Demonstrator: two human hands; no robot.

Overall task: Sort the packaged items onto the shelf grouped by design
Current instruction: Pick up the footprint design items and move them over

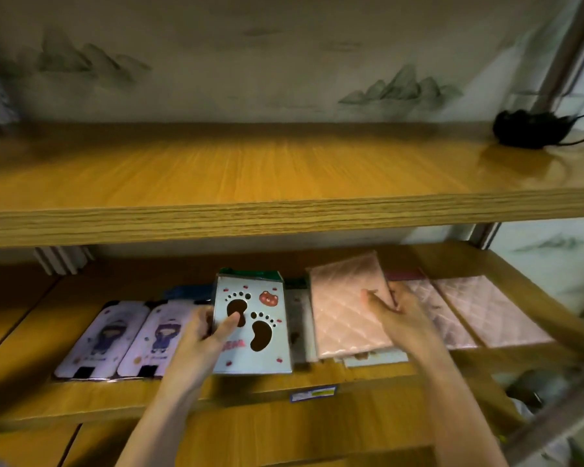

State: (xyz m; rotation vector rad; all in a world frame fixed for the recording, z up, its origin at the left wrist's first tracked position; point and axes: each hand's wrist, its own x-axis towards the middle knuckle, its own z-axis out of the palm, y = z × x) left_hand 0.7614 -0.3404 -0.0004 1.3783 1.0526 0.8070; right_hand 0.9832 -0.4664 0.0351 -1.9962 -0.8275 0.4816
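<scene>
Head: left hand grips footprint pack

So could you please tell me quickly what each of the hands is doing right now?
Left hand: closed on the footprint-design package, thumb across its front.
Right hand: gripping the pink quilted package by its right edge.

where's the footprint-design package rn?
Head view, lower shelf, centre: the footprint package is held by the left hand, between the two purple cartoon packages and the pink quilted package under the right hand.
</scene>
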